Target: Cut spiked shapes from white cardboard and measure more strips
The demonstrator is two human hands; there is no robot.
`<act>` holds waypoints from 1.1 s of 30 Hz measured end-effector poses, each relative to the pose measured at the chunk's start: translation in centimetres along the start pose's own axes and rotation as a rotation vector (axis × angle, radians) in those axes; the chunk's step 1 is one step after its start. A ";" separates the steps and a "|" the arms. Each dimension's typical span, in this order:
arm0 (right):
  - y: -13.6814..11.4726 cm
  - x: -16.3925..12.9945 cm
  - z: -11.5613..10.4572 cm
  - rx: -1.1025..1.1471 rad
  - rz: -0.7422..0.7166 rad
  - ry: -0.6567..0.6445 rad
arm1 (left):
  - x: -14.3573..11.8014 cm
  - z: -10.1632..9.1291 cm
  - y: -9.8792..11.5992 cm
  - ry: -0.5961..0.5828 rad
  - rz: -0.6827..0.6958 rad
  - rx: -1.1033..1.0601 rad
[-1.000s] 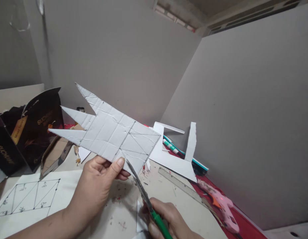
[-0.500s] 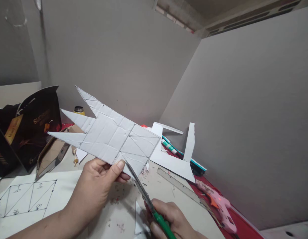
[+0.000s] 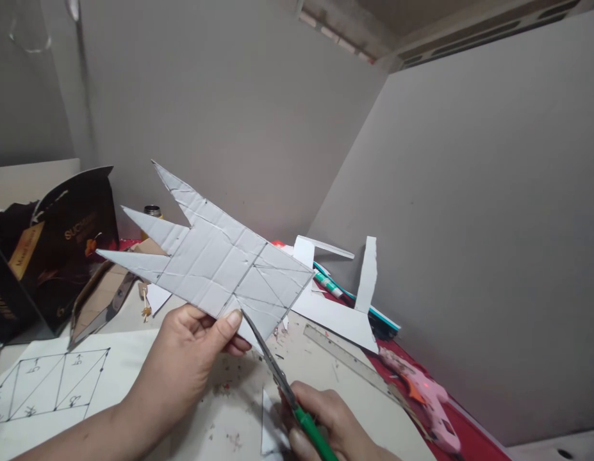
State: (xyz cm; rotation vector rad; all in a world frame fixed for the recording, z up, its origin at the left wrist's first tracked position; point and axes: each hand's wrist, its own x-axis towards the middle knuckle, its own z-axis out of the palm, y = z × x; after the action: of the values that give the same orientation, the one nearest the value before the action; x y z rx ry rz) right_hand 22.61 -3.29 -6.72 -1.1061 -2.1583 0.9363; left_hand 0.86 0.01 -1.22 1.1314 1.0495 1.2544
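My left hand [image 3: 195, 346] pinches the lower edge of a white cardboard piece [image 3: 214, 246], thumb on top and fingers beneath. Three pointed spikes stick out at its left end, and pencilled straight lines cross its right part. My right hand [image 3: 330, 419] grips the scissors [image 3: 309, 426] by their green handles. The grey blades lie at the card's lower right, across a cut, with their tips close to my left thumb. How far the blades are apart I cannot tell.
A paper with a drawn pattern [image 3: 47, 378] lies at left, near a dark box [image 3: 51, 256]. To the right are white card offcuts [image 3: 335, 323], a ruler [image 3: 347, 358] and a pink glue gun [image 3: 429, 397]. Small scraps dot the table.
The spiked end of the cardboard has shifted slightly right and up, and its right corner slightly down. Both hands and the scissors keep nearly the same place.
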 end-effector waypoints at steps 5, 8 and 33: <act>-0.1 0.2 0.1 0.002 -0.036 0.040 | -0.4 0.2 -0.5 -0.038 -0.038 0.014; 0.7 0.5 0.2 0.033 -0.049 -0.016 | -0.3 0.1 -0.6 -0.045 -0.049 0.028; 0.9 -0.1 0.1 0.085 -0.039 0.012 | -0.3 0.0 0.5 0.038 0.022 0.161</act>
State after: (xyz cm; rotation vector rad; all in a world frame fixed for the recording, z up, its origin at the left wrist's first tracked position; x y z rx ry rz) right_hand 22.98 -3.02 -7.45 -1.0225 -2.1022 0.9918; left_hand 0.77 -0.32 -0.77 1.2482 1.1862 1.2301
